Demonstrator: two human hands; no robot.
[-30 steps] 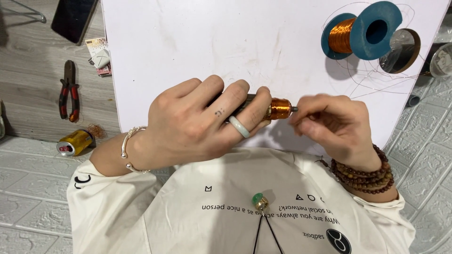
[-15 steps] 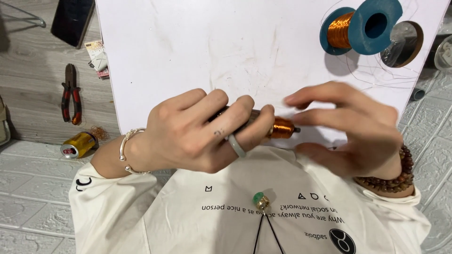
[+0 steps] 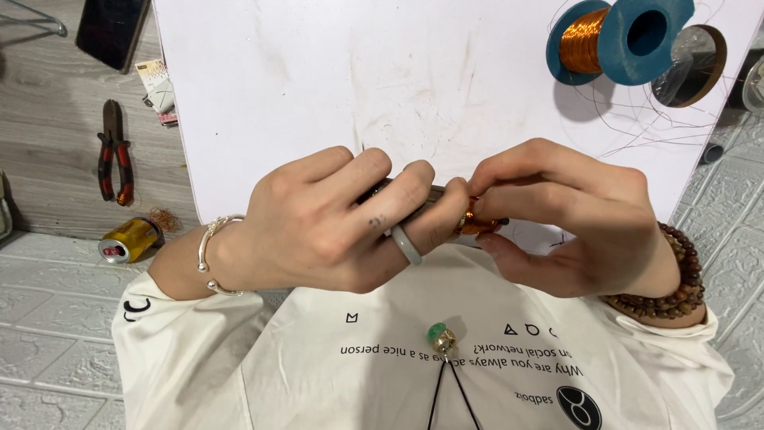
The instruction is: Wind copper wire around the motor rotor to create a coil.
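My left hand [image 3: 334, 223] is wrapped around a dark rod-like tool whose tip carries a small coil of copper wire [image 3: 474, 223]. My right hand [image 3: 573, 215] closes over that coil from the right, fingertips pinching it, so most of the coil is hidden. Both hands hover over the near edge of a white board [image 3: 382, 87]. A blue spool of copper wire [image 3: 617, 40] lies on the board's far right corner, with thin wire strands trailing from it toward my hands.
Red-handled pliers [image 3: 113, 151] and a gold can [image 3: 129, 239] lie on the wooden floor to the left. A dark phone [image 3: 111, 28] sits at the upper left. A round metal lid [image 3: 688, 56] rests beside the spool. Grey patterned flooring surrounds me.
My right hand has swung over the coil and closed its fingertips on it, covering most of it. My left hand keeps its grip on the tool and has shifted slightly.
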